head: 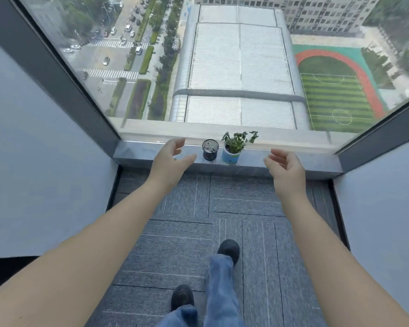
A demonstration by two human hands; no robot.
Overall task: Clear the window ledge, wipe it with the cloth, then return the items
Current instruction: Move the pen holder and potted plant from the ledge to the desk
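A low grey window ledge (137, 153) runs below a tall glass pane. On it stand a dark mesh pen cup (210, 150) and, touching or nearly touching on its right, a small green plant in a white and blue pot (232, 154). My left hand (169, 158) hovers open just left of the pen cup, fingers spread and curved. My right hand (286, 168) hangs open to the right of the plant pot, clearly apart from it. Neither hand holds anything. No cloth is in view.
Grey carpet tiles (187, 232) cover the floor in a narrow alcove between two pale walls (33, 161). Dark window frames (57, 74) slant up at both sides. My two legs in jeans and dark shoes (228, 250) stand on the carpet.
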